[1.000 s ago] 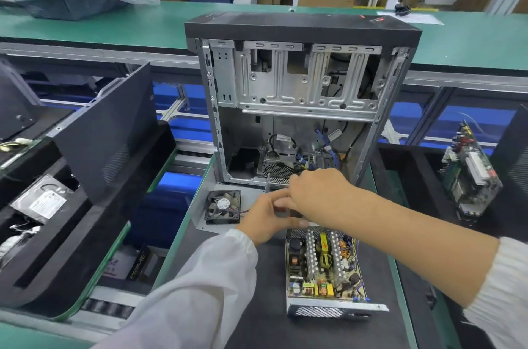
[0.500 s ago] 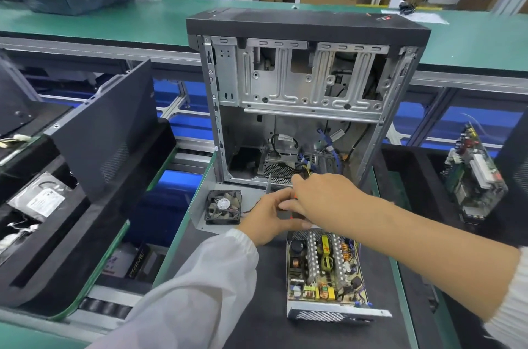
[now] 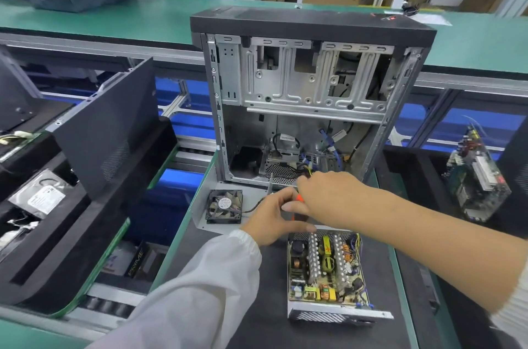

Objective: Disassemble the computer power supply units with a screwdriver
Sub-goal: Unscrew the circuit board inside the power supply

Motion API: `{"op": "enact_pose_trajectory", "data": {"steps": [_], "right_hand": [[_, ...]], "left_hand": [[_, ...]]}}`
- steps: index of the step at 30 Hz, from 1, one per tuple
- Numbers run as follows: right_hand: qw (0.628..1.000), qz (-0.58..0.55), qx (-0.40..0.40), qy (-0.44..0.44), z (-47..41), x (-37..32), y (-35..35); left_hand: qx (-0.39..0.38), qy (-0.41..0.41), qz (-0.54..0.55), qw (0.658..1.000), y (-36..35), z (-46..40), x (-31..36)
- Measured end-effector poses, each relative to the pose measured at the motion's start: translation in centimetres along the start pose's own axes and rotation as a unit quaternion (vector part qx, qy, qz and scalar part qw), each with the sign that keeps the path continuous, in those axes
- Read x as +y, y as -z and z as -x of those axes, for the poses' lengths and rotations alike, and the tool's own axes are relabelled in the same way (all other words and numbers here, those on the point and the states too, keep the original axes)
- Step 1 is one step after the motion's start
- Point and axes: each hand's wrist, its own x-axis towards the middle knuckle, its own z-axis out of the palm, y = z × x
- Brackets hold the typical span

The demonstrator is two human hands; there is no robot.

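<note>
Lying on the dark mat in front of the person, the opened power supply unit (image 3: 325, 271), a grey metal tray holding a crowded circuit board with silver heat sinks, yellow transformers and copper coils, has its perforated wall nearest the camera and its far edge tucked under the hands. Just beyond that edge the right hand (image 3: 325, 197) is curled over an orange-handled screwdriver (image 3: 299, 198); only a sliver of orange shows between the two hands, and the shaft and tip are hidden. The left hand (image 3: 271, 220) meets it from below with bent fingers, but whether it holds the tool or only steadies it cannot be told. Left of the hands a small black square cooling fan (image 3: 225, 206) sits on a pale grey metal plate (image 3: 200, 206), its thin lead running under the left hand. Behind stands the open silver and black computer tower case (image 3: 311, 86), loose blue and black cables tangled in its base. A bare green circuit board (image 3: 475, 177) leans at the right, partly cut off by a dark panel (image 3: 514, 160). A black side panel (image 3: 108, 131) tilts at the left.
</note>
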Motion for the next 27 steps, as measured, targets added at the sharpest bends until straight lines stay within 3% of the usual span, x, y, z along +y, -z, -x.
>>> {"op": "enact_pose_trajectory", "data": {"steps": [4,8,11,14,16,18,23,27], "right_hand": [[0.996,-0.030,-0.046,0.069,0.0,-0.1,0.1],[0.992,0.027,-0.045,0.118,-0.1,-0.1,-0.3],[0.992,-0.002,-0.026,0.126,0.1,0.1,-0.5],[0.997,-0.019,-0.019,0.072,0.6,0.1,-0.3],[1.000,0.011,0.007,0.006,0.7,-0.4,-0.1],[0.997,0.066,0.033,-0.005,0.3,-0.9,-0.3],[0.995,0.063,-0.012,0.072,0.5,-0.4,-0.3],[0.988,0.023,-0.006,0.150,0.8,-0.5,-0.6]], "left_hand": [[-0.089,0.028,-0.007,0.996,0.9,0.1,0.3],[-0.104,0.035,0.013,0.994,1.3,0.0,0.2],[-0.100,0.024,0.014,0.995,1.2,0.0,0.0],[-0.079,0.008,0.011,0.997,0.8,0.0,0.0],[-0.058,0.005,0.014,0.998,0.4,0.0,0.1],[-0.052,-0.005,0.016,0.999,0.1,0.0,-0.3],[-0.093,0.004,0.049,0.994,0.8,0.6,-0.8],[-0.057,0.015,0.046,0.997,0.6,0.6,-1.0]]}}
